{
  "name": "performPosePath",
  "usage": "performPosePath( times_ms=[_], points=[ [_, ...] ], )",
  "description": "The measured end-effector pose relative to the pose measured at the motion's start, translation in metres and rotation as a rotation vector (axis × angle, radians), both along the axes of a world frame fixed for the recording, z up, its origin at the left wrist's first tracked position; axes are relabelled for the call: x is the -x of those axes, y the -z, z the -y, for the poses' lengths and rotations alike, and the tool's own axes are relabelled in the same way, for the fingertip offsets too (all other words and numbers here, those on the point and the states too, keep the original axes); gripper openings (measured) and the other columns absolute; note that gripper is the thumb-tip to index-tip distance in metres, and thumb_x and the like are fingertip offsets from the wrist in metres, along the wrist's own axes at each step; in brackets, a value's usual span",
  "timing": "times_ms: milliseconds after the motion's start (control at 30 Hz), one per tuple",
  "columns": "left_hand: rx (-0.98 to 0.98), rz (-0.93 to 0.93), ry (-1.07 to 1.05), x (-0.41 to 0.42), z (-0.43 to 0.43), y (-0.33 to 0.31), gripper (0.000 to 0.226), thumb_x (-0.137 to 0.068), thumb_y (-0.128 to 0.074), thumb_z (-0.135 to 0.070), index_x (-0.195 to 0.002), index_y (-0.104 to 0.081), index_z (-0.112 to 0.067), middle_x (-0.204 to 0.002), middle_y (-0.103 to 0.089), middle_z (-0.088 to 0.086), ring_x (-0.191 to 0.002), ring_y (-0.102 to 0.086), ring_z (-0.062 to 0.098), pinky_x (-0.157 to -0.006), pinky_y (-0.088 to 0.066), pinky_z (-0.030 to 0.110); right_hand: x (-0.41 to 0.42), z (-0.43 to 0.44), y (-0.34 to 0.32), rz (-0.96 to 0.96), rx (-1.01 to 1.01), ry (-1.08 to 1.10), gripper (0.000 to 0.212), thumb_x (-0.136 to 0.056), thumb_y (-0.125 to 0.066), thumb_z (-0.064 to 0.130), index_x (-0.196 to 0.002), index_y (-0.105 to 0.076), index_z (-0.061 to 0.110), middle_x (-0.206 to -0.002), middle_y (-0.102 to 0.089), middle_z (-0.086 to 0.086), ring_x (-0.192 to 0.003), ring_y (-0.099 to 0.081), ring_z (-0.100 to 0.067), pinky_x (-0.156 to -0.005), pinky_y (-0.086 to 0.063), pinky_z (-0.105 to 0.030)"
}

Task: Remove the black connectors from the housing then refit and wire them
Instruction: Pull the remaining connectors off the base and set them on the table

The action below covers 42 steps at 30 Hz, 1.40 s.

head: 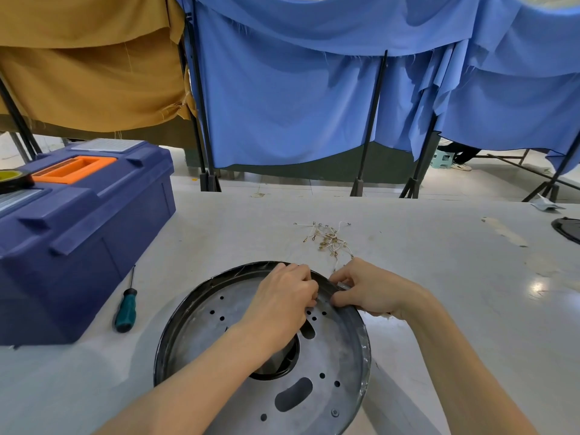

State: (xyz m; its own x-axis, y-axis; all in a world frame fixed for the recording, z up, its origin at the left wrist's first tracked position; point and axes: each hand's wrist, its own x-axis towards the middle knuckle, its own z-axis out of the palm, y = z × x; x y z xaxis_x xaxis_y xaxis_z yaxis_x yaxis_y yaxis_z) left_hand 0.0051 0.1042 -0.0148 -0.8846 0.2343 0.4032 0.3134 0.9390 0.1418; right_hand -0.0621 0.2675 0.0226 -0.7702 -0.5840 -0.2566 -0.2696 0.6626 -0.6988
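Observation:
A round black housing (194, 312) with a grey perforated metal plate lies on the table in front of me. My left hand (282, 296) reaches inside it at the far rim, fingers curled and pinched on something hidden beneath them. My right hand (367, 287) grips the far rim from outside, thumb and fingers closed on a small grey part at the edge. No black connector shows clearly; the hands cover that spot. A tangle of thin white wires with brass terminals (328, 238) lies on the table just beyond the hands.
A green-handled screwdriver (126, 309) lies left of the housing. A blue toolbox (78, 233) with an orange handle stands at the left, a tape roll (12, 178) on its lid. Another black part (569, 229) sits at the right edge. Blue and tan cloths hang behind the table.

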Motion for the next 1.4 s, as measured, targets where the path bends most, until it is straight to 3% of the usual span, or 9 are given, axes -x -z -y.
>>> performPosePath(
  times_ms=[167, 333, 667, 833, 933, 1100, 1200, 1333, 1400],
  points=[
    [0.011, 0.03, 0.001, 0.001, 0.001, -0.002, 0.02, -0.092, -0.049, -0.006, -0.095, -0.068, -0.013, -0.103, -0.058, -0.001, -0.09, -0.048, 0.015, -0.072, -0.015, 0.019, 0.0, -0.001, 0.0, -0.004, 0.013, -0.006, 0.018, -0.082, -0.06, 0.003, -0.067, -0.05, 0.002, -0.055, -0.026, -0.003, -0.041, -0.02, -0.013, -0.039, -0.015, -0.02],
    [0.025, 0.071, 0.028, -0.002, 0.001, -0.01, 0.023, -0.091, -0.048, -0.004, -0.101, -0.067, -0.014, -0.105, -0.055, -0.001, -0.08, -0.03, 0.012, -0.072, -0.017, 0.02, 0.0, 0.0, 0.0, 0.009, -0.002, -0.01, 0.018, -0.084, -0.059, 0.005, -0.081, -0.054, -0.012, -0.06, -0.031, -0.008, -0.041, -0.021, -0.013, -0.039, -0.016, -0.021],
    [-0.044, 0.291, 0.055, 0.001, 0.006, -0.019, 0.026, -0.093, -0.056, -0.006, -0.114, -0.069, -0.014, -0.106, -0.055, 0.003, -0.102, -0.055, 0.019, -0.09, -0.04, 0.034, -0.003, 0.0, 0.003, 0.062, 0.04, 0.033, 0.026, -0.086, -0.051, -0.001, -0.063, -0.041, 0.006, -0.053, -0.024, -0.003, -0.041, -0.017, -0.015, -0.04, -0.015, -0.02],
    [-0.073, 0.34, -0.009, 0.0, 0.012, -0.025, 0.055, -0.084, -0.071, -0.034, -0.134, -0.056, -0.018, -0.118, -0.055, -0.001, -0.115, -0.046, 0.016, -0.095, -0.039, 0.028, -0.007, 0.001, 0.007, 0.066, 0.053, 0.084, 0.018, -0.088, -0.052, 0.004, -0.072, -0.044, 0.007, -0.057, -0.025, -0.004, -0.042, -0.02, -0.016, -0.041, -0.016, -0.02],
    [0.007, 0.336, -0.061, -0.006, 0.012, -0.028, 0.074, -0.072, -0.074, -0.053, -0.135, -0.054, -0.021, -0.118, -0.05, -0.003, -0.114, -0.038, 0.015, -0.092, -0.034, 0.025, -0.011, 0.003, 0.008, 0.047, 0.074, 0.1, 0.033, -0.086, -0.053, 0.004, -0.063, -0.033, 0.013, -0.055, -0.02, -0.002, -0.043, -0.017, -0.017, -0.042, -0.015, -0.021],
    [0.158, 0.247, -0.224, -0.011, 0.014, -0.026, 0.095, -0.062, -0.071, -0.069, -0.14, -0.044, -0.023, -0.127, -0.031, -0.001, -0.12, -0.023, 0.021, -0.097, -0.024, 0.031, -0.017, 0.007, 0.01, 0.038, 0.076, 0.134, 0.044, -0.085, -0.053, 0.005, -0.063, -0.018, 0.02, -0.06, -0.013, -0.001, -0.047, -0.011, -0.018, -0.046, -0.012, -0.026],
    [0.163, 0.262, -0.283, -0.011, 0.016, -0.026, 0.106, -0.058, -0.072, -0.071, -0.142, -0.034, -0.02, -0.137, -0.026, 0.004, -0.127, -0.022, 0.025, -0.102, -0.023, 0.035, -0.017, 0.012, 0.012, 0.077, 0.085, 0.196, 0.045, -0.086, -0.052, 0.002, -0.064, -0.017, 0.019, -0.045, -0.016, 0.005, -0.038, -0.012, -0.016, -0.042, -0.014, -0.019],
    [0.01, 0.289, -0.304, -0.011, 0.022, -0.024, 0.079, -0.083, -0.053, -0.065, -0.144, -0.031, -0.02, -0.142, -0.031, 0.005, -0.131, -0.026, 0.025, -0.105, -0.023, 0.038, -0.018, 0.016, 0.013, 0.102, 0.049, 0.246, 0.038, -0.086, -0.053, 0.003, -0.065, -0.024, 0.016, -0.04, -0.02, 0.008, -0.035, -0.016, -0.014, -0.042, -0.016, -0.02],
    [0.087, 0.26, -0.389, -0.01, 0.026, -0.022, 0.062, -0.095, -0.042, -0.055, -0.143, -0.031, -0.018, -0.148, -0.027, 0.011, -0.138, -0.019, 0.031, -0.109, -0.02, 0.042, -0.019, 0.016, 0.012, 0.099, 0.038, 0.249, 0.038, -0.083, -0.052, 0.002, -0.065, -0.022, 0.018, -0.046, -0.018, 0.004, -0.039, -0.014, -0.016, -0.043, -0.015, -0.021]
  ],
)
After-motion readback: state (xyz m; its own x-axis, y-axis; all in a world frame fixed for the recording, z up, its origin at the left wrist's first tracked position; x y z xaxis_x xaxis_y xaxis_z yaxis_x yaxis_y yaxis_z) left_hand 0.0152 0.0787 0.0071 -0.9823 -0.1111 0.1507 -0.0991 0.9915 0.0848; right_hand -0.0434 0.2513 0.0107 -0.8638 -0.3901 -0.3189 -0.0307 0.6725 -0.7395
